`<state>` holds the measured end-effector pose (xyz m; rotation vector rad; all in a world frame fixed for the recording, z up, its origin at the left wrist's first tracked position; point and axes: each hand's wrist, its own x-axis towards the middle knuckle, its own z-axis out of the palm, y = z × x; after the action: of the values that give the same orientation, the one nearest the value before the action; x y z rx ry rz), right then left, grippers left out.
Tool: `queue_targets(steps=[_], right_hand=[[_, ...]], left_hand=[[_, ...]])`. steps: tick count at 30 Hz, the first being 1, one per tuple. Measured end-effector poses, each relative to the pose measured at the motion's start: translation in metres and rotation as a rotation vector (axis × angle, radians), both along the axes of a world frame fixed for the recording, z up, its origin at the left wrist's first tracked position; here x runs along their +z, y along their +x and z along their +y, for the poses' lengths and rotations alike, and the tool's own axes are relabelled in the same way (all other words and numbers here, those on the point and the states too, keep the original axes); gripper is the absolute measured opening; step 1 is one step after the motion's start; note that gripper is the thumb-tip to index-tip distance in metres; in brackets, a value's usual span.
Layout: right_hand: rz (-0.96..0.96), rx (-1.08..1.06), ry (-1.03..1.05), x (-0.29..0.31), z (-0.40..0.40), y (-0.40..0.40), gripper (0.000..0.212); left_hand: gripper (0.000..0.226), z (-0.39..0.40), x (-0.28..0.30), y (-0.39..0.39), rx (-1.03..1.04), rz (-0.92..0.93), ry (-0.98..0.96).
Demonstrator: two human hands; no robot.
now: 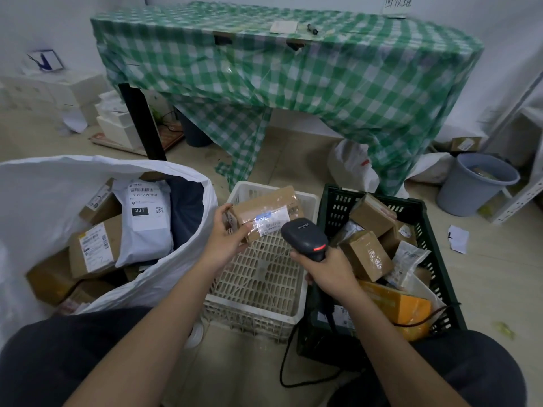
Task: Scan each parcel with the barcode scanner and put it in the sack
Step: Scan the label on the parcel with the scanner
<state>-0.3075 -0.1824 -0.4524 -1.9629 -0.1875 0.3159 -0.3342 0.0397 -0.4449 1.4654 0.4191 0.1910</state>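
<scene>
Nearest the camera, the right hand [330,273] grips the barcode scanner [305,237], aimed at the cardboard parcel [266,211] the left hand [227,235] pinches above the white crate [258,268], the sack [44,201] open at left.

I see two bare arms with no sleeves on them, and dark trousers [58,362] on both of my legs.
</scene>
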Motion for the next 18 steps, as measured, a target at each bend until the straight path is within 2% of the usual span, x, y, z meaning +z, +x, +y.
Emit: queue_targets(steps=[3, 8, 18], right_hand=[[0.013, -0.011, -0.001, -0.005, 0.005, -0.010, 0.049], [0.008, 0.003, -0.045, -0.002, 0.012, -0.016, 0.036], [-0.050, 0.014, -0.077, 0.005, 0.015, -0.018, 0.036]], left_hand=[[0.054, 0.002, 0.002, 0.004, 0.032, -0.010, 0.005], [0.058, 0.004, 0.002, 0.002, 0.034, -0.018, 0.005], [0.055, 0.001, 0.009, -0.006, 0.016, -0.058, 0.000]])
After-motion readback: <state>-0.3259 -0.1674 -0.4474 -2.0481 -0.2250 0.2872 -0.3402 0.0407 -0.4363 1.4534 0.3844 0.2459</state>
